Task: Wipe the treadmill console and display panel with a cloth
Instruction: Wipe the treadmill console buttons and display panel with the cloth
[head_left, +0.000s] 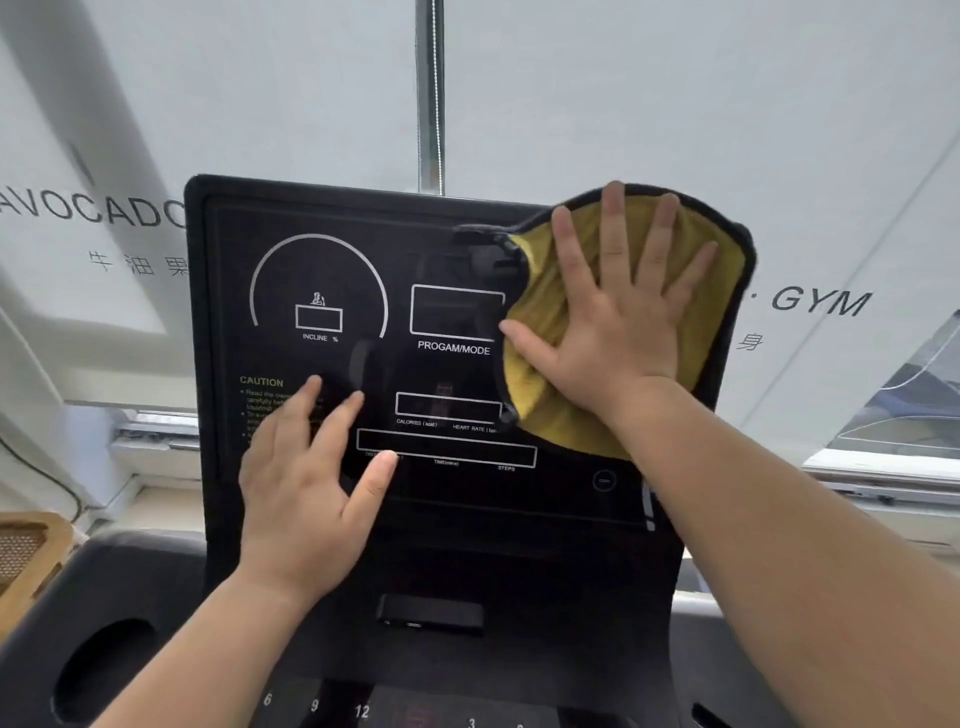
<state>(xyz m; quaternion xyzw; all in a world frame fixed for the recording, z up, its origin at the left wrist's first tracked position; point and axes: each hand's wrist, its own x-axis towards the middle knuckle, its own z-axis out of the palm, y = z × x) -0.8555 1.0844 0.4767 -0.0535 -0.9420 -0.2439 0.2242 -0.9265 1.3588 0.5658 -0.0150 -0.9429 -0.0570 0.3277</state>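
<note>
The black display panel (332, 249) of the treadmill stands upright in front of me, with white outlines for incline, program mode, calories and time. A yellow cloth (550, 415) with a dark edge lies flat against the panel's upper right part. My right hand (618, 317) presses on the cloth with its fingers spread wide. My left hand (301, 478) rests flat on the panel's lower left, over the caution text, fingers apart and holding nothing. Below the panel, the console (571, 597) carries a small dark slot and speed numbers along its near edge.
A round cup holder (106, 670) sits in the console's left wing. A wooden piece (28, 551) shows at the far left. Behind the panel hang white window blinds (623, 93) with gym lettering and a vertical metal post (430, 93).
</note>
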